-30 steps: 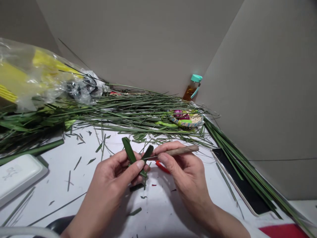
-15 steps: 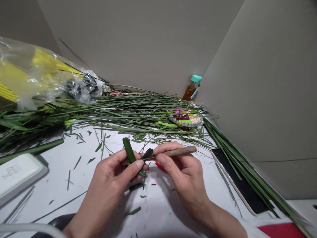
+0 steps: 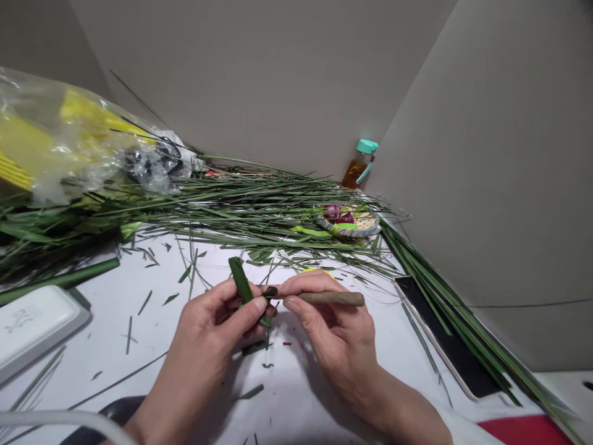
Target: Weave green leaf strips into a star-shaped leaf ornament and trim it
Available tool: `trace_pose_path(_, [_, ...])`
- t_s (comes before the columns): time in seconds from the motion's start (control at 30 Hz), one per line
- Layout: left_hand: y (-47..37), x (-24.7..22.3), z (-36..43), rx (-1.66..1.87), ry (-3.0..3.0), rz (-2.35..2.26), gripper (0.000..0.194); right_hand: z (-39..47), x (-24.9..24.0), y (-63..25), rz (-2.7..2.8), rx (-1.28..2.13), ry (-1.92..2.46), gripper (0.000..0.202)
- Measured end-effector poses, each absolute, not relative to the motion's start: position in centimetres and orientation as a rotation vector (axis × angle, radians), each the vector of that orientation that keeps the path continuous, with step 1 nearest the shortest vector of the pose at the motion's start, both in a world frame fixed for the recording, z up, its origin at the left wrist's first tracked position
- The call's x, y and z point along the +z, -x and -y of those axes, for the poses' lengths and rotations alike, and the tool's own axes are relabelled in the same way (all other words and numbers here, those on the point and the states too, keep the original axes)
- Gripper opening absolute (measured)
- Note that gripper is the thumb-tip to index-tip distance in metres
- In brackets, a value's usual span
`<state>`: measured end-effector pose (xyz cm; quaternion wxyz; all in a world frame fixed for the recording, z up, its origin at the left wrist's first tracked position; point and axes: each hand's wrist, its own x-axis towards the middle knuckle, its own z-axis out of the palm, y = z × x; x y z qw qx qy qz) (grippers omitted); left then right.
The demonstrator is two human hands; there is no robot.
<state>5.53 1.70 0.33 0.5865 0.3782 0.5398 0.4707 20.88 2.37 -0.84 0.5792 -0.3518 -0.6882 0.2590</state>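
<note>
Near the centre, my left hand (image 3: 215, 330) pinches a folded green leaf piece (image 3: 241, 281), whose wide end stands up above the fingers. A short dark end of leaf (image 3: 270, 291) sticks out to the right of my left thumb. My right hand (image 3: 340, 327) is closed round a brown, stick-like piece (image 3: 333, 298), its thin left end reaching the dark leaf end at my left fingertips. What lies under the curled fingers of both hands is hidden. Leaf scraps (image 3: 252, 392) lie on the white surface below.
Long green leaves (image 3: 241, 204) lie across the back. A woven basket (image 3: 359, 232) and a bottle (image 3: 359, 165) stand behind my right hand. Leaf strips cross a dark phone-like slab (image 3: 445, 334) at right. At left are a white case (image 3: 39, 327) and a plastic bag (image 3: 60, 136).
The brown piece has tilted nearer to level, and my right hand has shifted slightly left. The dark leaf end looks shorter. A yellow edge now shows behind my right hand; the red one is hidden.
</note>
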Motion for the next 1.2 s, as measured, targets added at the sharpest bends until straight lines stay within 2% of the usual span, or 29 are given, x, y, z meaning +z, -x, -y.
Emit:
trace_pose_path(0.8, [-5.6, -1.5, -1.4, 1.13, -0.838, -1.174, 0.007, -1.5, -2.4, -21.0, 2.008, 0.375, 0.699, 0.038])
trace_pose_path(0.87, [-5.6, -1.7, -1.4, 1.12, -0.83, -1.171, 0.002, -1.5, -2.7, -21.0, 2.033, 0.381, 0.712, 0.037])
trace_pose_path(0.97, [-5.5, -1.9, -1.5, 1.114, -0.824, -1.192, 0.011, -1.6, -3.1, -20.8, 2.037, 0.3, 0.728, 0.032])
trace_pose_path(1.2, [-5.3, -2.2, -1.6, 1.101, -0.854, -1.222, 0.013, -1.6, -3.1, -20.1, 2.054, 0.081, 0.736, 0.026])
